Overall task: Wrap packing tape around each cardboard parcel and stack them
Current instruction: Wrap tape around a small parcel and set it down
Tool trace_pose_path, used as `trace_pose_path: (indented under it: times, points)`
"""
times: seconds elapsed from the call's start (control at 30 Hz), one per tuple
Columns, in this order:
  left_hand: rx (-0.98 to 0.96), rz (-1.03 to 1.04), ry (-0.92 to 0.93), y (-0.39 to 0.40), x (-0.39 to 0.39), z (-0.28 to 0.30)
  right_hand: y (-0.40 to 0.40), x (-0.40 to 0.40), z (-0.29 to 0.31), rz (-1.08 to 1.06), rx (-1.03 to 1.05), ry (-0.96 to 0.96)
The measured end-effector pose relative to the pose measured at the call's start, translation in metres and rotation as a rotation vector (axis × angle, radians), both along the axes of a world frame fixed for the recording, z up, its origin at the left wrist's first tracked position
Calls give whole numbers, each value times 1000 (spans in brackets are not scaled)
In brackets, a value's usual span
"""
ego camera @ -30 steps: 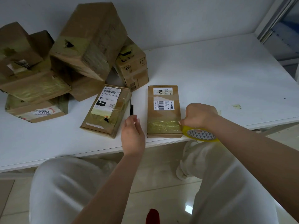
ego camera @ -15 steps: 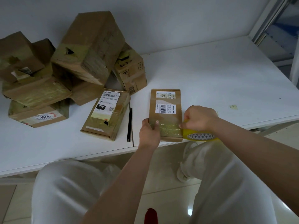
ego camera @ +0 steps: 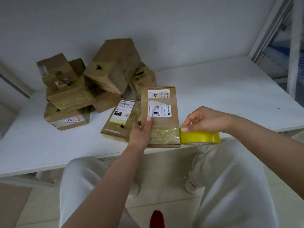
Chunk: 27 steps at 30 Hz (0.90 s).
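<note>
My left hand (ego camera: 140, 134) grips the flat parcel (ego camera: 160, 117) by its left edge, tilted up at the table's (ego camera: 222, 89) near edge; my right hand (ego camera: 206, 120) pinches the yellow tape roll (ego camera: 199, 137) against its right side. The taut strip could wrinkle or tear if the parcel slips.

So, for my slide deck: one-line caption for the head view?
Left hand grips a flat cardboard parcel while right hand holds the yellow tape roll at its edge.

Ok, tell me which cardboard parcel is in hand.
The flat parcel with the barcode label, gripped at its left edge by the left hand; the others lie untouched behind it.
</note>
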State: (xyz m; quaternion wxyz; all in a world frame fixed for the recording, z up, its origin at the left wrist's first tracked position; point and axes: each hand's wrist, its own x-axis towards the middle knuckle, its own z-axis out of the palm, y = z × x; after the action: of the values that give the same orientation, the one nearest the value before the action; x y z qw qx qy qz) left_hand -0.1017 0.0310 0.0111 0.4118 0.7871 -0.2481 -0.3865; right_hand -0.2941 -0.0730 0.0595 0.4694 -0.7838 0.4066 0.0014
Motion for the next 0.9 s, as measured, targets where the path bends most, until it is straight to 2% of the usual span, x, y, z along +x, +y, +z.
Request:
trace_pose_path:
  times: [0.1, 0.27, 0.4, 0.63, 0.77, 0.83, 0.9]
  points:
    - [-67, -12, -79, 14, 10, 21, 17, 0, 8, -20, 5, -75]
    - [-156, -2, -129, 35, 27, 49, 41, 6, 11, -149, -129, -212]
    - [-126, 26, -104, 47, 47, 58, 49, 14, 14, -64, -393, 40]
    - [-128, 92, 303, 56, 58, 58, 54, 34, 12, -78, -119, -344]
    - [-119, 124, 477, 59, 47, 50, 67, 48, 13, -56, 23, -531]
    - [-94, 103, 474, 58, 41, 42, 70, 52, 14, -40, 40, -578]
    - [-14, 66, 285, 56, 36, 36, 69, 54, 14, -29, 8, -579]
